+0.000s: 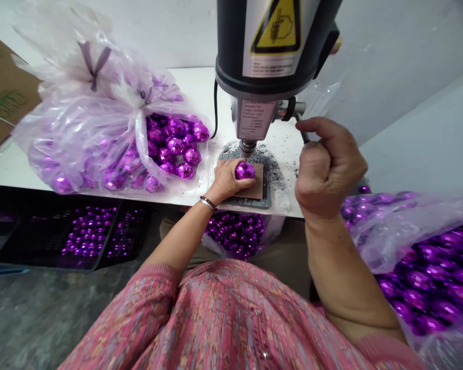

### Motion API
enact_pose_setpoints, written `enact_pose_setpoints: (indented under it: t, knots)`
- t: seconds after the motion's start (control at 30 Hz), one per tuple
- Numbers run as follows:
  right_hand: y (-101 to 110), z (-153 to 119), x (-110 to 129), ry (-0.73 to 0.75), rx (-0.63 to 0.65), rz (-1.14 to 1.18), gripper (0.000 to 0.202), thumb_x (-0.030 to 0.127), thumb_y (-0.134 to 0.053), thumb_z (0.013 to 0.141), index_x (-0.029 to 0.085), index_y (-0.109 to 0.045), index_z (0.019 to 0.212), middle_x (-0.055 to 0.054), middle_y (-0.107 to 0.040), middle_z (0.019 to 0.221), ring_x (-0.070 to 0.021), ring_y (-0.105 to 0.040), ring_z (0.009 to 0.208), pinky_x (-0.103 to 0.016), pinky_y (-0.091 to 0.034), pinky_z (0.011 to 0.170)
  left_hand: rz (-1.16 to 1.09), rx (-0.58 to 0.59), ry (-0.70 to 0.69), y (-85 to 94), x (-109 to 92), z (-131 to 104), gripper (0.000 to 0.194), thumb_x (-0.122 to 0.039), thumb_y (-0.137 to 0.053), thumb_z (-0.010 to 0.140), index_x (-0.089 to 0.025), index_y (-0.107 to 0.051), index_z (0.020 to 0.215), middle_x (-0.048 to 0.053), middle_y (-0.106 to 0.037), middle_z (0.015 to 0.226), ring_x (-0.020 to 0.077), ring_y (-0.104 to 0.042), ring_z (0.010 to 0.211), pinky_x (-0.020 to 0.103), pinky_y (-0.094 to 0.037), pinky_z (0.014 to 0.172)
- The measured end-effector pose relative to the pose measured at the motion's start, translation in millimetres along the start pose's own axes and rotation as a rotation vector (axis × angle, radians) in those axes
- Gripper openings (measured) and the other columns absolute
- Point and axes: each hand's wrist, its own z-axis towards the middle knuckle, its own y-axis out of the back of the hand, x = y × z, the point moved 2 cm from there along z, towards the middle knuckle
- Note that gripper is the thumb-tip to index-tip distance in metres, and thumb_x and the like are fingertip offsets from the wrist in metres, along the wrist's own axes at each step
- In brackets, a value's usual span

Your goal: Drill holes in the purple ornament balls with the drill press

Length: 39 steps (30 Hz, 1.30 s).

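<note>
left hand (226,179): fingers grasp one ball (245,170) under drill (272,67); right hand (326,169): fingers clenched round lever (304,135); bagged balls (175,145) alongside (finished count unclear)

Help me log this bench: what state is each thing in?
Faceted purple ball: held on the brown board, below the chuck
Left hand: gripping that ball
Right hand: curled around the feed lever
Drill press: upright; spinning or not, unclear
Left plastic bag: gathered with a dark tie, bulging
Right plastic bag: open, purple balls exposed
Black crate: partly filled
White table: strewn with dark shavings
</note>
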Motion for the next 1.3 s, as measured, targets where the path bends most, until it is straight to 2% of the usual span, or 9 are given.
enact_pose_setpoints:
  t: [0.23,0.33,0.43,0.53,0.8,0.93,1.0,1.1,1.3]
  knots:
    - [-12,-18,-8,0.079,-0.139,0.011,0.035,0.033,-0.045,0.103,0.021,-0.078,0.106,0.0,-0.066,0.077,-0.006,-0.056,0.067,-0.025,-0.052,0.071,0.018,-0.007,-0.041,-2.2,0,0,0.06,-0.035,-0.091,0.076,-0.02,-0.071,0.13,0.009,-0.076,0.13,0.032,-0.064,0.127,0.044,-0.042,0.117]
    - [-10,4,5,0.042,-0.197,0.045,0.034,0.031,-0.046,0.101,0.02,-0.079,0.103,0.001,-0.061,0.072,-0.0035,-0.051,0.062,-0.022,-0.048,0.067,0.01,-0.003,-0.04,-0.6,-1,0,0.059,-0.035,-0.09,0.077,-0.019,-0.071,0.131,0.009,-0.077,0.129,0.0316,-0.064,0.126,0.043,-0.044,0.115]
    - [-5,43,19,-0.073,-0.196,0.166,0.035,0.018,-0.045,0.095,0.013,-0.08,0.093,0.002,-0.051,0.061,-0.0006,-0.04,0.055,-0.02,-0.031,0.057,-0.018,-0.001,-0.03,3.0,-2,-3,0.061,-0.034,-0.093,0.075,-0.019,-0.071,0.13,0.008,-0.078,0.127,0.0323,-0.064,0.125,0.044,-0.045,0.114]
    - [-3,73,23,-0.13,-0.157,0.195,0.04,0.015,-0.042,0.095,0.013,-0.08,0.083,0.002,-0.041,0.053,-0.0014,-0.038,0.052,-0.022,-0.036,0.062,-0.072,-0.025,-0.04,8.3,-1,-15,0.058,-0.035,-0.094,0.074,-0.022,-0.072,0.126,0.007,-0.078,0.128,0.0315,-0.065,0.124,0.044,-0.044,0.115]
    - [-1,72,20,-0.212,-0.077,0.204,0.036,0.021,-0.047,0.096,0.018,-0.082,0.089,0.0,-0.054,0.064,-0.0038,-0.048,0.063,-0.026,-0.039,0.072,-0.158,0.141,-0.216,30.6,11,-56,0.079,-0.051,-0.1,0.067,-0.025,-0.071,0.136,0.011,-0.075,0.138,0.035,-0.062,0.133,0.049,-0.044,0.119]
    - [1,69,21,-0.224,-0.055,0.173,0.038,0.022,-0.045,0.096,0.021,-0.082,0.088,0.001,-0.059,0.068,-0.0043,-0.047,0.063,-0.027,-0.04,0.075,0.001,-0.138,-0.02,73.8,35,-31,0.038,-0.033,-0.068,0.1,-0.021,-0.07,0.137,0.014,-0.074,0.137,0.0295,-0.066,0.128,0.044,-0.048,0.114]
    - [2,68,19,-0.184,-0.066,0.17,0.038,0.024,-0.045,0.096,0.022,-0.083,0.089,0.001,-0.06,0.068,-0.0043,-0.046,0.063,-0.028,-0.041,0.077,0.186,-0.225,0.18,94.2,47,-14,0.037,-0.021,-0.054,0.102,-0.018,-0.069,0.136,0.019,-0.072,0.137,0.033,-0.066,0.129,0.048,-0.049,0.112]
    - [2,66,16,-0.135,-0.102,0.212,0.04,0.023,-0.044,0.097,0.02,-0.082,0.087,0.001,-0.058,0.067,-0.0038,-0.046,0.06,-0.027,-0.04,0.072,0.423,-0.113,0.402,106.3,57,4,0.034,-0.025,-0.059,0.097,-0.013,-0.072,0.126,0.026,-0.072,0.13,0.0443,-0.067,0.128,0.058,-0.047,0.11]
    - [1,64,23,-0.121,-0.072,0.239,0.038,0.012,-0.043,0.096,0.017,-0.079,0.083,0.002,-0.056,0.066,-0.0003,-0.046,0.062,-0.023,-0.035,0.066,0.489,-0.031,0.424,88.5,64,11,0.047,-0.031,-0.07,0.089,-0.016,-0.064,0.132,0.028,-0.071,0.133,0.0476,-0.068,0.126,0.066,-0.042,0.113]
